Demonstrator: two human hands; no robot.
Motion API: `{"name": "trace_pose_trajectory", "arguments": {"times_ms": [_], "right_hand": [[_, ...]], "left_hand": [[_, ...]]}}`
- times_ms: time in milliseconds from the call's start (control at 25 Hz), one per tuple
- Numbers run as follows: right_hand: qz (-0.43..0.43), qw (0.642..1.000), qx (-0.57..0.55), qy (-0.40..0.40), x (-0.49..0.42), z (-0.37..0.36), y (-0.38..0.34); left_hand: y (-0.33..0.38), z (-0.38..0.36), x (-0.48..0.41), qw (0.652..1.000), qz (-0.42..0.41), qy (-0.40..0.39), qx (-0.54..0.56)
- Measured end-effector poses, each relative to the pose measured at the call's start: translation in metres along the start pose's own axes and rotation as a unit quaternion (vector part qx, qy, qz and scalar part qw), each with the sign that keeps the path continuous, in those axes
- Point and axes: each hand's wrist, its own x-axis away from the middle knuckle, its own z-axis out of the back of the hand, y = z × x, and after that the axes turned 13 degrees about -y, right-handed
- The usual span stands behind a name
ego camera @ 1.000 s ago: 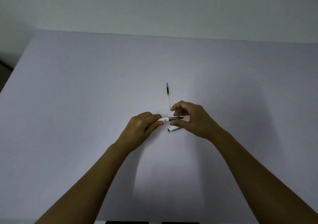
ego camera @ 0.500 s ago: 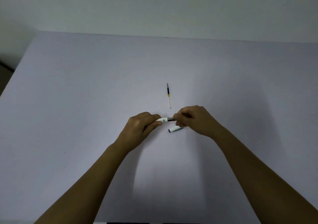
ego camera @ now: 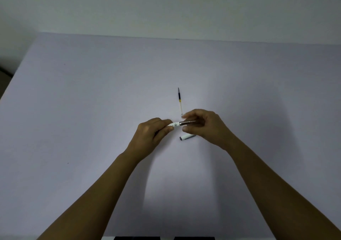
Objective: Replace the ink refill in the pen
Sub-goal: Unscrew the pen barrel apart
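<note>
The left hand [ego camera: 151, 134] clenches the slim white plastic pen [ego camera: 175, 124], its long axis pointing to three o'clock, where the right hand's [ego camera: 204, 127] grip hovers loosely parted around the dark tip section.

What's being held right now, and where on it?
The pen: left hand grips its white barrel; right hand fingers sit around the dark tip section.

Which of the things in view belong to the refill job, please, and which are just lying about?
Job:
- white pen barrel with dark grip section, in left hand
- right hand
- thin clear refill with dark ink
- white pen cap

Lying about:
- nothing but the pale grey table
</note>
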Motion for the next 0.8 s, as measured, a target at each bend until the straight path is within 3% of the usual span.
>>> {"name": "trace_pose_trajectory", "arguments": {"times_ms": [200, 440, 600, 800], "right_hand": [[-0.026, 0.998, 0.064, 0.016, -0.001, 0.003, 0.000], [0.040, 0.995, -0.088, 0.028, 0.005, 0.007, 0.002], [0.069, 0.985, -0.151, 0.048, 0.008, 0.007, -0.001], [0.110, 0.967, -0.201, 0.110, 0.007, 0.001, -0.011]], "left_hand": [[-0.001, -0.005, 0.001, 1.000, -0.006, -0.010, -0.001], [-0.004, -0.012, 0.003, 0.998, 0.042, 0.010, 0.039], [-0.006, -0.016, 0.007, 0.995, 0.082, -0.041, 0.039], [-0.010, -0.022, 0.006, 0.996, 0.068, -0.040, 0.034]]}}
